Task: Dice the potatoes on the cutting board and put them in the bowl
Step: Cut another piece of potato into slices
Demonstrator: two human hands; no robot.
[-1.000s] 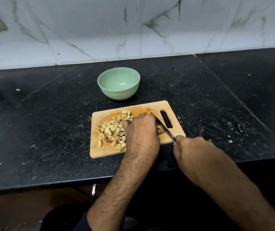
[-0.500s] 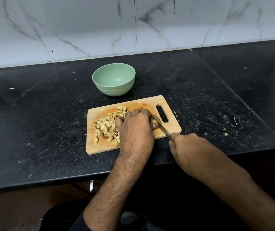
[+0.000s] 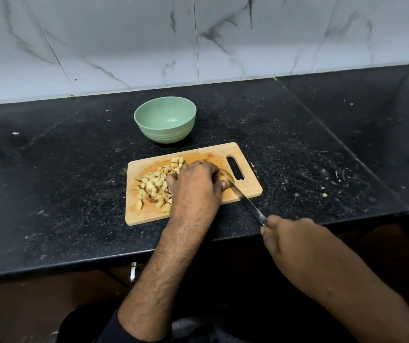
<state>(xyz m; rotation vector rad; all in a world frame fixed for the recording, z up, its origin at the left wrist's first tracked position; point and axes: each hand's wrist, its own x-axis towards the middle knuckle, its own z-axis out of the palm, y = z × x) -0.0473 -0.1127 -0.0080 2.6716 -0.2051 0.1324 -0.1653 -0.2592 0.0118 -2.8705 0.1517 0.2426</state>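
A wooden cutting board (image 3: 249, 186) lies on the black counter. A heap of potato dice (image 3: 155, 186) covers its left half. My left hand (image 3: 194, 184) curls over an uncut potato piece (image 3: 224, 176) near the board's handle slot, hiding most of it. My right hand (image 3: 290, 240) grips the handle of a knife (image 3: 246, 203) off the board's near right corner; the blade slants up to the potato piece. A pale green bowl (image 3: 165, 123) stands just behind the board and looks empty.
The black stone counter (image 3: 62, 181) carries scattered crumbs, thickest at the right (image 3: 324, 195). A white marble-tiled wall (image 3: 198, 40) rises behind it. The counter's front edge runs just below the board.
My right hand has drawn back toward me, so more of the knife blade shows. The left hand stays on the potato piece. The camera has shifted a little.
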